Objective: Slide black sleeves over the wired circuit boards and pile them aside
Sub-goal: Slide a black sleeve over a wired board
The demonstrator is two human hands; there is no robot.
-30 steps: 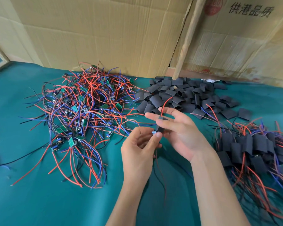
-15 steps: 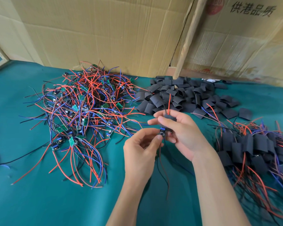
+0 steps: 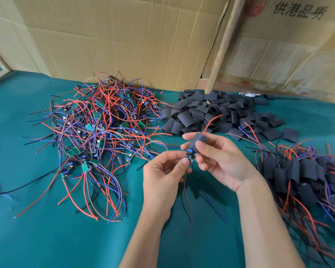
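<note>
Above the green cloth (image 3: 46,238), mid-frame, you are holding both hands raised with forearms angling in from below. Your right hand (image 3: 219,161) is pinching a black sleeve (image 3: 198,141) between thumb and fingertips, its other fingers loosely curled beneath. Your left hand (image 3: 162,178) is pinching the circuit board (image 3: 190,157) at its lower end; the board is poking out just below the sleeve, a red wire exiting the top. Bare boards (image 3: 97,132) are lying left, loose sleeves (image 3: 217,115) behind, sleeved boards (image 3: 302,175) right. On the cardboard box (image 3: 288,55), the printing is reading "供港品质".
</note>
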